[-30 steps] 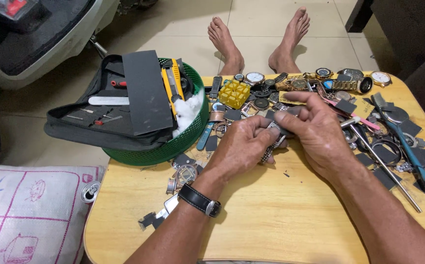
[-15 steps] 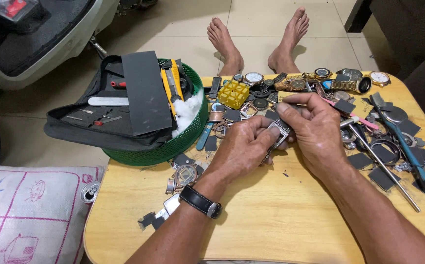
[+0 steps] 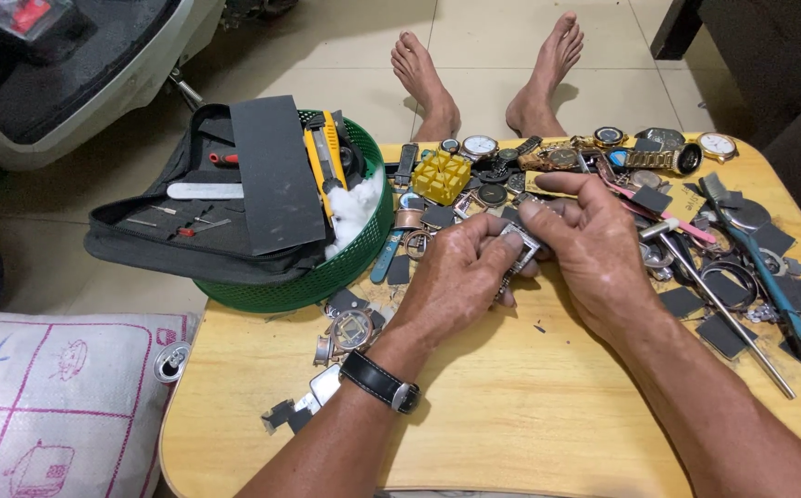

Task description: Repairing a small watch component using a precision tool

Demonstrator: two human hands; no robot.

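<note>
Between both hands — watch band, unmoved.

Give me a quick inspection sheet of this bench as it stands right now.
Surface: wooden table, bare at the near edge.
Job's things: small metal watch part, pinched between both hands.
Clutter: watches and straps along the far edge, yellow block, dark squares, metal rod.
Hands: left hand and right hand meet on the part.
Cables: nothing seen.
Surroundings: green basket bearing an open tool case, tiled floor, printed sack.
</note>
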